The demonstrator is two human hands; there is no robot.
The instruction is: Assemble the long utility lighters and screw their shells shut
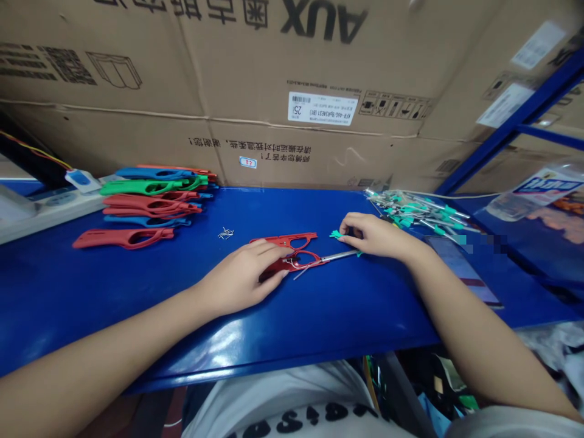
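Observation:
My left hand (246,274) curls over a red plastic lighter shell half (314,263), which lies on the blue table with its trigger loop pointing right. A thin metal tube (340,255) extends from that shell toward my right hand, and a fine wire shows in the loop. Just behind lies a second red shell half (303,237), its left end partly covered by my left fingers. My right hand (376,234) has its fingers pinched by a small teal plastic piece (336,234). Another bit of teal shows under the right thumb at the tube's end.
Small screws (225,233) lie in a pile. Coloured lighter shells (150,204) are stacked at the left beside a power strip (55,210). At the right are metal tubes with teal parts (415,210), a phone (463,271) and a plastic bottle (533,191). A large carton (255,97) stands behind.

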